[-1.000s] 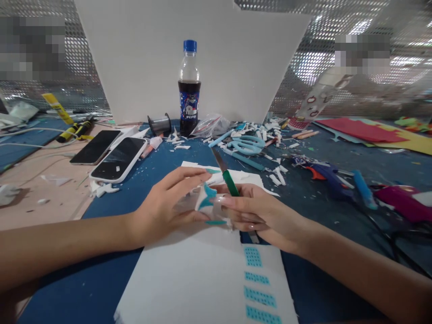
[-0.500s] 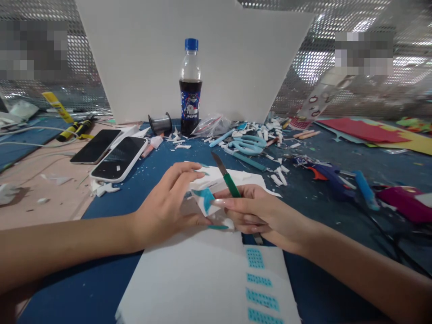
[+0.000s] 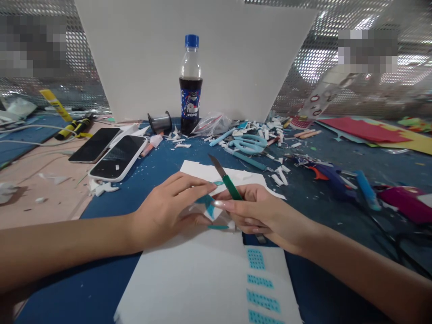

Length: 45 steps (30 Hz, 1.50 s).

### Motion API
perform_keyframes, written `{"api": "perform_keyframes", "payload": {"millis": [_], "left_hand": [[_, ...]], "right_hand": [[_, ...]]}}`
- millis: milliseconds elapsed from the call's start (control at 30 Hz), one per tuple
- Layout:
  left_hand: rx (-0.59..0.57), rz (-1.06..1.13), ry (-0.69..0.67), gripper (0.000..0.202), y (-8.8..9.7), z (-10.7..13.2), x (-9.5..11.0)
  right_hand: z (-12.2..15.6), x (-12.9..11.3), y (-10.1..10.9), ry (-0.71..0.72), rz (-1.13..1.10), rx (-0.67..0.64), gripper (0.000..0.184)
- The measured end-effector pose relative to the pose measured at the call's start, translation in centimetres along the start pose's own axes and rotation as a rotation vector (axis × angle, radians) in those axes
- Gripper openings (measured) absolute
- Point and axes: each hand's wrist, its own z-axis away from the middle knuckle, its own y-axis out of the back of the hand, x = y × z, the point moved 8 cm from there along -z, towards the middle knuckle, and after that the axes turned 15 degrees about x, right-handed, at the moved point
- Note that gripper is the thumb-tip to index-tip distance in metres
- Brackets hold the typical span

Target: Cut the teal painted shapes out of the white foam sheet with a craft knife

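Observation:
Between my hands is a small white piece with a bright blue patch (image 3: 209,210), partly hidden by fingers; it looks like foam board. My left hand (image 3: 168,209) curls around its left side, thumb below and fingers above. My right hand (image 3: 266,211) grips a green-handled craft knife (image 3: 231,185), its blade pointing up and to the left, away from the piece. The right thumb and fingertips also touch the piece's right edge. Under both hands lies a white board (image 3: 182,279); blue dotted strips (image 3: 263,300) mark its right side.
Behind stand a Pepsi bottle (image 3: 191,96) and a tall white panel (image 3: 246,58). White scraps surround light-blue scissors (image 3: 248,144). Two phones, one a white-cased phone (image 3: 119,157), lie left. A blue glue gun (image 3: 332,180) and coloured sheets (image 3: 367,130) are at right.
My left fingers have come down and to the right over the top of the piece, closer to the right hand. The knife stays in nearly the same pose.

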Motion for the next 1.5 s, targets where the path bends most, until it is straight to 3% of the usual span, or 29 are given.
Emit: {"api": "perform_keyframes", "payload": {"millis": [200, 300, 433, 500, 733, 900, 967, 1167, 1300, 1500], "left_hand": [[0.031, -0.012, -0.085, 0.023, 0.4, -0.1, 0.8], [0.046, -0.021, -0.059, 0.017, 0.7, -0.3, 0.8], [0.095, -0.022, 0.075, 0.021, 1.3, -0.4, -0.2], [0.104, -0.025, 0.113, 0.024, 1.4, -0.4, -0.6], [0.047, -0.01, 0.128, 0.029, 0.5, -0.2, -0.8], [0.064, 0.006, 0.087, 0.021, 0.6, -0.1, -0.6], [0.091, 0.028, 0.112, 0.021, 0.9, -0.1, -0.8], [0.114, 0.049, 0.199, 0.018, 1.8, -0.4, -1.2], [0.123, 0.115, 0.225, 0.021, 1.9, -0.2, -1.4], [0.145, 0.184, 0.233, 0.018, 2.0, 0.1, -1.6]], "right_hand": [[0.0, 0.1, -0.2, 0.002, 0.022, 0.004, 0.027], [0.0, 0.2, 0.2, 0.031, 0.049, 0.028, 0.032], [0.0, -1.5, 1.5, 0.327, 0.159, 0.129, 0.048], [0.1, -2.1, 1.9, 0.466, 0.243, 0.177, 0.048], [-0.3, -1.7, 0.7, 0.455, 0.342, 0.183, 0.025], [0.1, -1.9, 0.8, 0.514, 0.454, 0.195, 0.032], [0.4, -2.3, 1.2, 0.597, 0.528, 0.175, 0.036], [1.4, -4.0, 1.4, 1.037, 0.76, 0.127, 0.042], [1.0, -3.8, 1.4, 1.13, 0.832, 0.167, 0.044], [0.2, -3.4, 1.2, 1.145, 0.935, 0.198, 0.056]]}}
